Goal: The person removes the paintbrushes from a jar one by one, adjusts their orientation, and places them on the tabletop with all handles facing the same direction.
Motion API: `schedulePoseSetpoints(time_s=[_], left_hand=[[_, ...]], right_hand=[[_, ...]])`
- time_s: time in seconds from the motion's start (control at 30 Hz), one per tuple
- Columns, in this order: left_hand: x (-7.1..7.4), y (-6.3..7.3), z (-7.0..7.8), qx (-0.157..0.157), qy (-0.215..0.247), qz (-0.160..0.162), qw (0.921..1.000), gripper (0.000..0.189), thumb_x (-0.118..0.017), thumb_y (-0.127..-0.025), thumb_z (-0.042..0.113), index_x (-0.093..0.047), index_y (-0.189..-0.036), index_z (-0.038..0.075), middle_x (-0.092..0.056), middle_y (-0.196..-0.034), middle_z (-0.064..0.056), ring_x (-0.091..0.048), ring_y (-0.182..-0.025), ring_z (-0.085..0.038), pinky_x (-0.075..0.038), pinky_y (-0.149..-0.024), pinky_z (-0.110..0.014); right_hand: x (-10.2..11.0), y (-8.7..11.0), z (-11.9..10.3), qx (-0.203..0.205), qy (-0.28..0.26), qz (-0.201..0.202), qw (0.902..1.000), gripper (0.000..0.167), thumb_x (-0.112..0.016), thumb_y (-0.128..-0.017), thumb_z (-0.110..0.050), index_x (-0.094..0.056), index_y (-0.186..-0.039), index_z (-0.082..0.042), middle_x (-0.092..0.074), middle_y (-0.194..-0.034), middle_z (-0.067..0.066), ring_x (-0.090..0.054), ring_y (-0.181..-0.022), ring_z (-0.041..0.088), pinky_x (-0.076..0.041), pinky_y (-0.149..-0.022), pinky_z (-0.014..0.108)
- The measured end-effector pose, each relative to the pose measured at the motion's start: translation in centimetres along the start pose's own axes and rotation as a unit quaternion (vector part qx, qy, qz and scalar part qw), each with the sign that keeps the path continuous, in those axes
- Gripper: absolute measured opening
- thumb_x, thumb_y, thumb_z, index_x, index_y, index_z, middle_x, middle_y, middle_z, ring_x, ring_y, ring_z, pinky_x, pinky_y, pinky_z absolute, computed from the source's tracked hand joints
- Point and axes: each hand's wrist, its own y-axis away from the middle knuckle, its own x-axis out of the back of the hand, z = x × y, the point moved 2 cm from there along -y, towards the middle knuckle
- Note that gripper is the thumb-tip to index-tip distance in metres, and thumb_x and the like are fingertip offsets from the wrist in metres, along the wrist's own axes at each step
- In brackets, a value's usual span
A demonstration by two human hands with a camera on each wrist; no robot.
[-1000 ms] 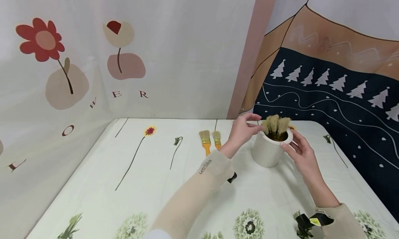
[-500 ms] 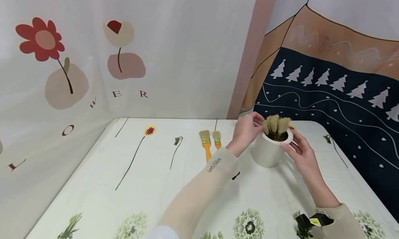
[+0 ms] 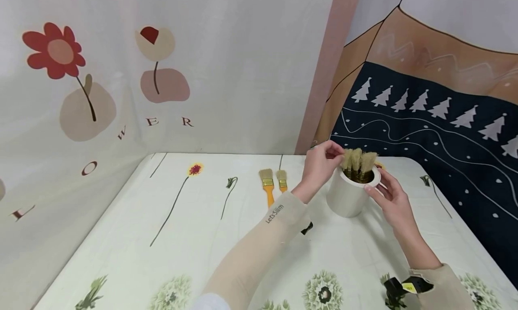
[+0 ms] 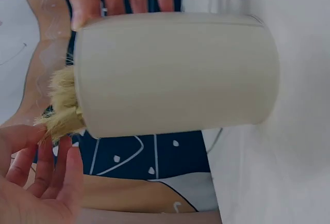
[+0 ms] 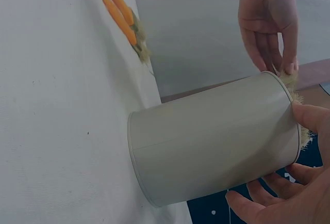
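A pale, cylindrical container (image 3: 344,200) stands upright on the table, with several paintbrushes (image 3: 367,161) in it, bristles up. At its left rim, my left hand (image 3: 319,168) pinches the bristles of the leftmost paintbrush (image 4: 64,122) between thumb and fingers. My right hand (image 3: 392,202) holds the container from the right, thumb at the rim and fingers round the far side. In the right wrist view, that thumb lies over the rim and the other fingers spread along the wall. The brush handles are hidden inside the container.
Two orange-handled paintbrushes (image 3: 267,186) lie flat left of the container, partly behind my left forearm. The white tablecloth (image 3: 121,256) carries printed flowers. Printed curtains (image 3: 243,76) hang behind and to the right of the table.
My left hand has shifted slightly right and up, and its fingers have closed at the leftmost brush. That brush now stands straighter, nearer the others. My right hand has kept its place.
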Motion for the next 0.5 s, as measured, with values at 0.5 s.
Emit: schedulePoseSetpoints(time_s=[0.5], left_hand=[[2.1,0.3,1.7,-0.036,0.117,0.032,0.9919,0.008,-0.066,-0.096,0.008,-0.067,-0.104,0.006,-0.071,-0.107,-0.008,-0.067,-0.099,-0.017,-0.053,-0.087,-0.011]], right_hand=[[0.1,0.0,0.2,0.001,0.001,0.0,1.0,0.078,-0.058,-0.1,-0.04,-0.014,-0.161,-0.021,-0.019,-0.166,0.017,-0.028,-0.15,0.036,-0.043,-0.099,0.004]])
